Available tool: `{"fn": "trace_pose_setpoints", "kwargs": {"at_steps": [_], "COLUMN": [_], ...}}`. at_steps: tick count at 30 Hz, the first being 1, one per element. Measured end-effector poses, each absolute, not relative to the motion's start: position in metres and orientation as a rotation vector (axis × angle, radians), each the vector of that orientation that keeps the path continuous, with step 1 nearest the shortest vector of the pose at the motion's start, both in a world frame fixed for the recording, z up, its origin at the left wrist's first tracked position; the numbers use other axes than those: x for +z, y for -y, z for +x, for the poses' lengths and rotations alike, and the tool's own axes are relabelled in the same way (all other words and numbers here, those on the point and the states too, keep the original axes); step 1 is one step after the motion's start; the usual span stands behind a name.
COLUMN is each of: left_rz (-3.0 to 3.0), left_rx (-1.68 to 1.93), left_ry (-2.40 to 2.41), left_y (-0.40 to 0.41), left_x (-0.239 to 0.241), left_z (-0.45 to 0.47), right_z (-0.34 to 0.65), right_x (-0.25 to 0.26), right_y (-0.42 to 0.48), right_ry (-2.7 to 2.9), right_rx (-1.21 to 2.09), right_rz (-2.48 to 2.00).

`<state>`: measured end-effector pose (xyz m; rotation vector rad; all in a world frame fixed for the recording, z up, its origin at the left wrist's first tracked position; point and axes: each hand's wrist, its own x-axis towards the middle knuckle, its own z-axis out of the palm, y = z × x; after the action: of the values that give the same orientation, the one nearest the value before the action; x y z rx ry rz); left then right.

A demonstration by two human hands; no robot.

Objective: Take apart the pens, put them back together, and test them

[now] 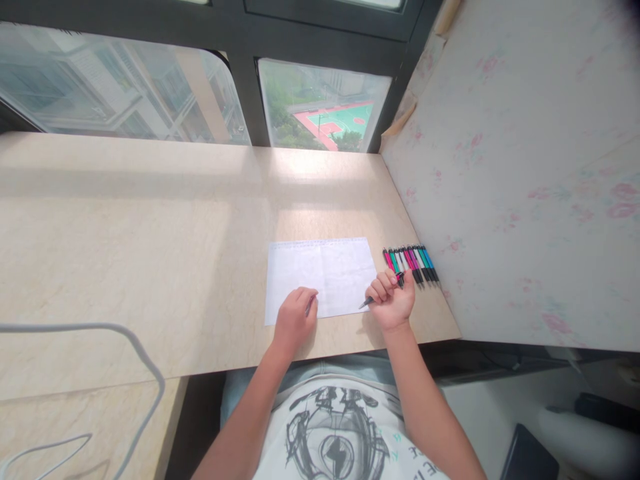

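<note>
A sheet of white paper (345,273) lies on the desk in front of me, with a row of small marks along its far edge and a faint crease down its middle. My right hand (393,303) is over the sheet's right near corner, palm turned up, its fingers closed round a pen (369,301) whose tip points left. My left hand (299,313) rests on the paper's near left part with its fingers curled. A slim dark thing shows between its thumb and fingers, too small to name.
Several colourful pens (413,257) lie side by side to the paper's right, near the flowered wall (520,200). A grey cable (143,353) arches over the desk (125,267) at the left. Windows (325,100) stand behind the desk's far edge.
</note>
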<state>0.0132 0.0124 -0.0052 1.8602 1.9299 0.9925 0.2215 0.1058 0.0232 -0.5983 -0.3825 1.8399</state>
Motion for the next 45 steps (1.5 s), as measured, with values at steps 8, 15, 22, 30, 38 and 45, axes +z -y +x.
{"fn": "trace_pose_setpoints", "kwargs": {"at_steps": [8,15,22,30,38,45], "left_rz": [1.866,1.864,1.880,1.875,1.877,1.891], "left_rx": [1.005,1.005,0.998,0.989,0.972,0.919], "left_ry": [-1.918,-1.909,-1.923,-1.923,-1.922,-1.943], "left_y": [-0.012,-0.012,-0.012,-0.011,-0.011,-0.016], "left_x": [-0.005,-0.006,-0.007,-0.006,-0.005,0.001], "left_z": [0.013,0.013,0.013,0.013,0.014,0.013], "right_z": [0.223,0.226,0.223,0.220,0.216,0.197], "right_x": [0.023,0.025,0.024,0.026,0.032,0.024], "right_y": [-0.104,-0.110,-0.114,-0.114,-0.118,-0.145], "right_ry": [0.467,0.531,0.635,0.799,0.857,1.055], "right_rx": [1.790,1.919,1.935,1.829,1.820,1.455], "right_rz": [-0.624,-0.691,-0.851,-0.947,-0.938,-1.066]}}
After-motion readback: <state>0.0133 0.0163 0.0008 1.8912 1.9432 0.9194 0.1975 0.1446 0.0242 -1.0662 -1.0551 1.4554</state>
